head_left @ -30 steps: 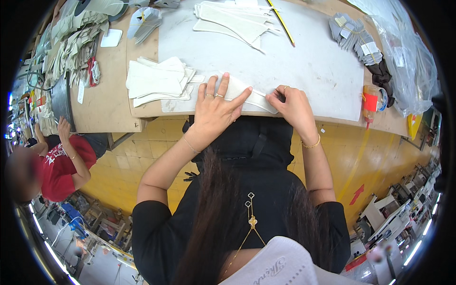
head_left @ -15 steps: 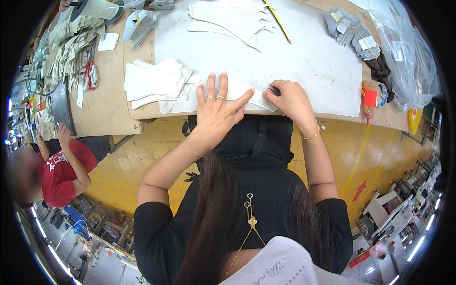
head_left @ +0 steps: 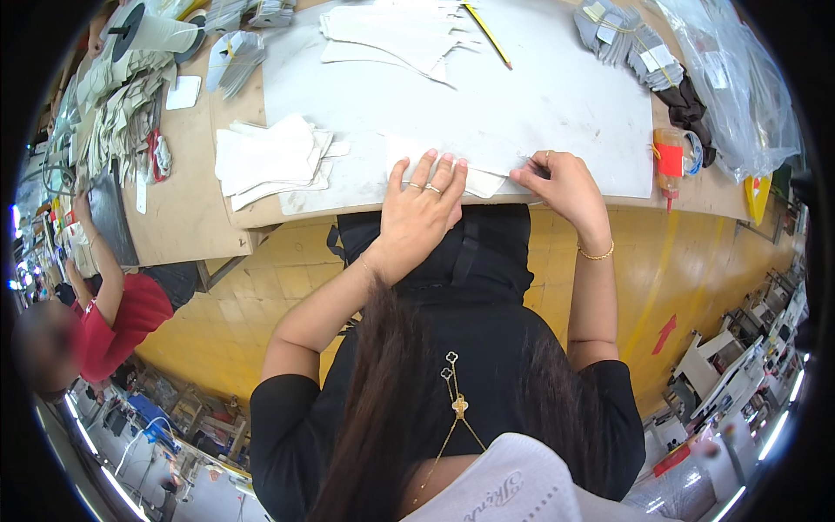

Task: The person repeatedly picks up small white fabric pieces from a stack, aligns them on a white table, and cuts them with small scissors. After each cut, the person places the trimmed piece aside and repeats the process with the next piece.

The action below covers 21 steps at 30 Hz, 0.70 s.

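Note:
My left hand (head_left: 422, 207) lies flat, palm down, near the table's front edge, fingers stretched out over a white cut piece of thin material (head_left: 484, 182). The piece shows to the right of my fingertips; the rest is under the hand. Just beyond its right end, my right hand (head_left: 567, 189) is closed, thumb and forefinger pinched together. A small dark thing seems to be in that pinch, too small to make out. Left of my hands rests a stack of similar white pieces (head_left: 277, 159). More white pieces (head_left: 387, 42) are spread farther back.
A pale sheet (head_left: 557, 104) covers the table middle. A yellow pencil (head_left: 489, 36) lies at the back. Banded grey bundles (head_left: 628, 39), clear plastic (head_left: 735, 87) and a red-labelled bottle (head_left: 668, 161) sit right. At left are off-white scraps (head_left: 122, 113), a thread spool (head_left: 156, 33) and a person in red (head_left: 130, 313).
My left hand has shifted right along the white piece, its fingers closer together. My right hand has moved slightly right, off the piece's end. The view has shifted a little.

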### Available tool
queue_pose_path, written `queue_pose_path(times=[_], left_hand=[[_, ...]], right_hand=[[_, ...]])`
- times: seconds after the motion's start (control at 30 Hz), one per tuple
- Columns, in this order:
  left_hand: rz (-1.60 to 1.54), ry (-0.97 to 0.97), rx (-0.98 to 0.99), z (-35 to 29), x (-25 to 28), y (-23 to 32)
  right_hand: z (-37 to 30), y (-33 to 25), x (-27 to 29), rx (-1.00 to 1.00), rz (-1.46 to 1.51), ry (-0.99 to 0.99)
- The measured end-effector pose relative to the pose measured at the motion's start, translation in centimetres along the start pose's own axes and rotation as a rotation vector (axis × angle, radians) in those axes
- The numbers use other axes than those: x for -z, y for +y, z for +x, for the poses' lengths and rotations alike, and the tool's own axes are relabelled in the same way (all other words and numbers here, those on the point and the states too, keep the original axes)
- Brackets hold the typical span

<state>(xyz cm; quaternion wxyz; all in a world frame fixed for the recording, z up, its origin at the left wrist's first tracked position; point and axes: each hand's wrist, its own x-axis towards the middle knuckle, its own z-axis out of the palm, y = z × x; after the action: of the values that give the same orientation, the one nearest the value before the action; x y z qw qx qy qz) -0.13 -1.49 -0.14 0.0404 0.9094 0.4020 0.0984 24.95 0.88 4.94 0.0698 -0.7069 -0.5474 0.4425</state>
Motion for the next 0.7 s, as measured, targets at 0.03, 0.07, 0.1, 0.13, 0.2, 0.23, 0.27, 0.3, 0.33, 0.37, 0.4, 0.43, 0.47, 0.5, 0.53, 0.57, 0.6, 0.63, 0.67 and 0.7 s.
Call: queue_pose_path(times=[0.03, 0.07, 0.1, 0.13, 0.2, 0.23, 0.27, 0.3, 0.33, 0.37, 0.4, 0.43, 0.47, 0.5, 0.53, 0.57, 0.6, 0.63, 0.67, 0.7], left_hand=[[0.002, -0.006, -0.002, 0.0, 0.0, 0.0], [0.004, -0.012, -0.002, 0.0, -0.1, 0.0], [0.008, -0.017, -0.001, 0.1, -0.1, 0.0], [0.005, -0.024, -0.001, 0.0, -0.1, 0.1], [0.004, -0.033, -0.003, 0.0, -0.1, 0.2], [0.004, -0.045, 0.000, 0.0, -0.1, 0.2], [0.002, -0.054, 0.001, 0.1, 0.0, 0.3], [0.001, -0.060, 0.003, 0.1, 0.0, 0.4], [0.007, -0.050, 0.005, 0.3, 0.1, 0.6], [0.012, -0.037, 0.010, 0.5, 0.1, 0.7], [0.018, -0.024, 0.015, 0.7, 0.2, 0.9], [0.022, -0.023, 0.014, 0.9, 0.3, 1.1], [0.026, -0.023, 0.013, 1.1, 0.4, 1.3], [0.036, -0.017, 0.008, 1.3, 0.5, 1.4], [0.034, -0.018, 0.001, 1.5, 0.7, 1.4], [0.037, -0.013, -0.010, 1.7, 0.9, 1.5], [0.048, -0.023, -0.023, 2.0, 1.1, 1.5], [0.015, -0.046, -0.018, 2.2, 1.3, 1.5], [-0.009, -0.085, -0.014, 2.5, 1.4, 1.6], [-0.034, -0.122, -0.009, 2.9, 1.5, 1.6]], right_hand=[[-0.2, 0.4, 0.1, -0.008, -0.043, 0.022], [-0.4, 0.7, 0.1, -0.026, -0.001, 0.017], [-0.5, 0.9, 0.0, 0.000, 0.000, 0.038], [-0.5, 1.0, -0.2, 0.015, 0.000, 0.055], [-0.5, 1.2, -0.5, 0.025, -0.001, 0.077], [-0.5, 1.3, -0.6, 0.020, -0.002, 0.081], [-0.6, 1.3, -0.7, 0.014, -0.002, 0.084], [-0.5, 1.3, -0.7, 0.012, -0.027, 0.086], [-0.5, 1.3, -0.8, 0.010, -0.052, 0.089], [-0.4, 1.3, -0.8, 0.008, -0.079, 0.090], [-0.4, 1.2, -0.9, 0.029, -0.077, 0.119], [-0.4, 1.1, -1.1, 0.051, -0.076, 0.147], [-0.4, 1.0, -1.3, 0.038, -0.086, 0.158], [-0.5, 1.0, -1.4, 0.075, -0.095, 0.182], [-0.6, 1.0, -1.6, 0.077, -0.115, 0.189], [-0.8, 0.9, -1.7, 0.078, -0.135, 0.196], [-0.9, 0.9, -1.7, 0.103, -0.199, 0.207], [-0.9, 0.9, -1.6, 0.127, -0.262, 0.219], [-0.9, 0.8, -1.5, 0.182, -0.314, 0.246], [-0.6, 0.8, -1.4, 0.258, -0.392, 0.289]])
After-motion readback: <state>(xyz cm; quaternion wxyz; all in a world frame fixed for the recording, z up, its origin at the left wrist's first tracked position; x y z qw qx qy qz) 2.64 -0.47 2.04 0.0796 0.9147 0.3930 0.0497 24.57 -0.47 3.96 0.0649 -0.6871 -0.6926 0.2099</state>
